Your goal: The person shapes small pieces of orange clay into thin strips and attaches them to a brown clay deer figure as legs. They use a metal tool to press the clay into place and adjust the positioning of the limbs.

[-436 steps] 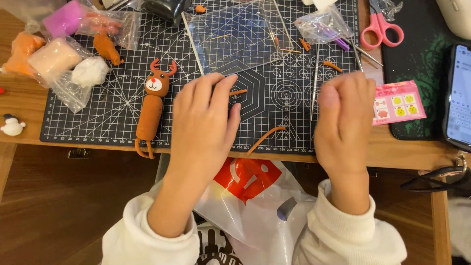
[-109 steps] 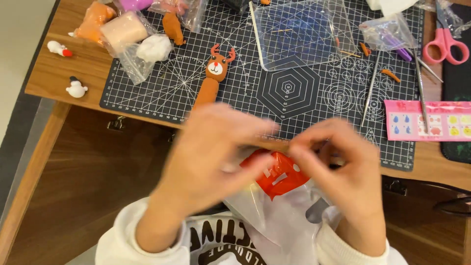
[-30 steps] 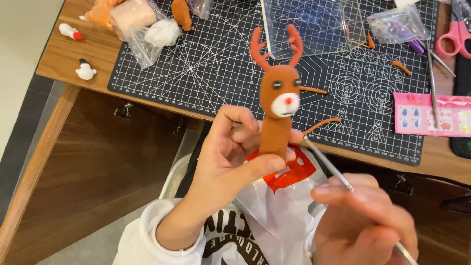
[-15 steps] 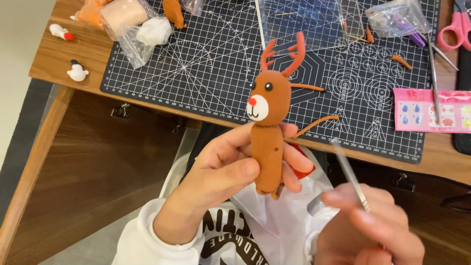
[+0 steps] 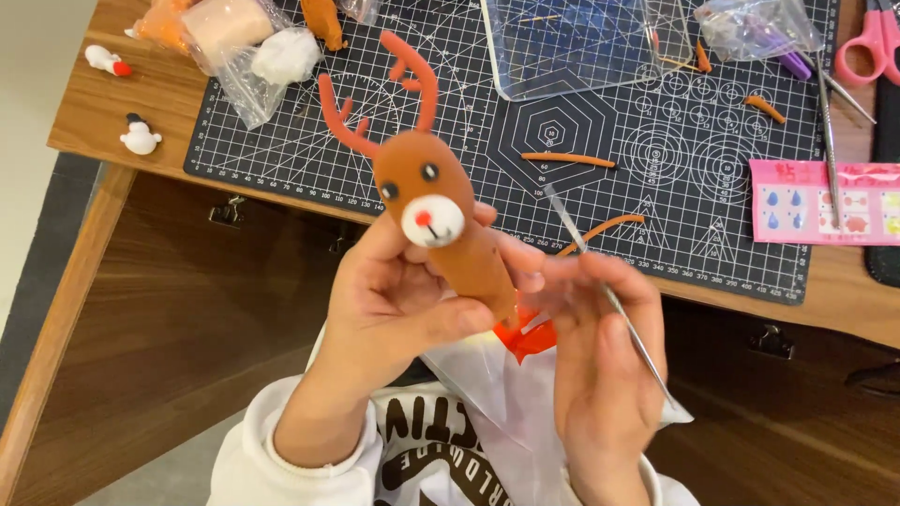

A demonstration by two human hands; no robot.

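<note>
Cutting mat (image 5: 281,141), clay bags (image 5: 239,37), scissors (image 5: 867,47) clutter the worktop (image 5: 103,103). Left hand (image 5: 394,300) fingers clamped on reindeer (image 5: 441,220), right hand (image 5: 600,347) pinching needle tool (image 5: 609,295).

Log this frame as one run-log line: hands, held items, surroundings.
left hand: holds clay reindeer upright | right hand: holds thin metal tool, touches reindeer | behind: cutting mat, clay strips

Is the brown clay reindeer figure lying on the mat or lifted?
Lifted: the left hand holds the brown clay reindeer figure above the dark cutting mat.
</note>
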